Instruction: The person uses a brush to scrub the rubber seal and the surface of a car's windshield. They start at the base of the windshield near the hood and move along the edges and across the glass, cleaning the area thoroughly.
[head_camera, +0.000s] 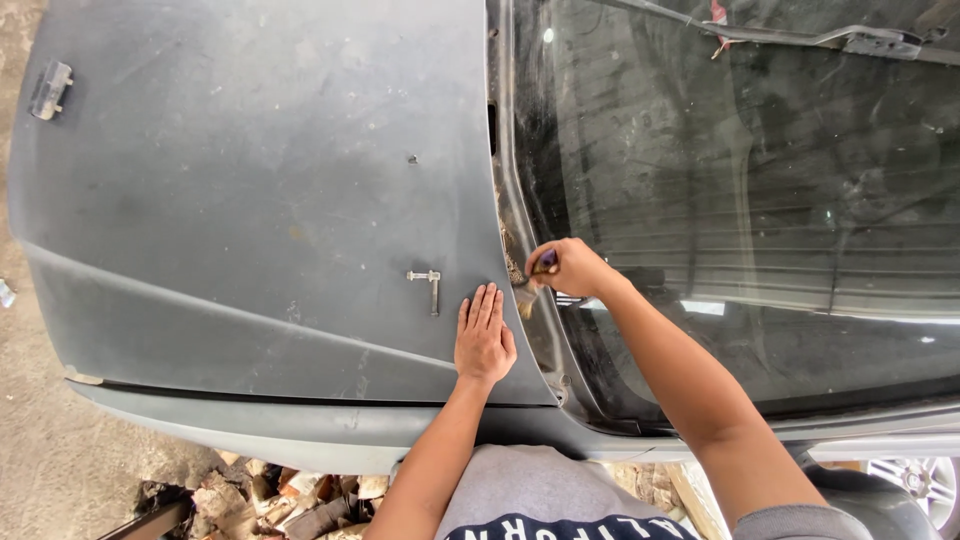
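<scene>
Pinching a small brush (527, 285), the right hand (570, 268) works the rusty seam (512, 262); just left, the left hand (483, 338) lies flat, open-palmed, on the grey car panel (250, 180).

Grey short-sleeved shirt with dark printed band, bare forearms.

We find open room across the grey car bonnet (250, 180); only the small metal bracket (428, 283) and the wiper (800, 38) stand in our way.
</scene>
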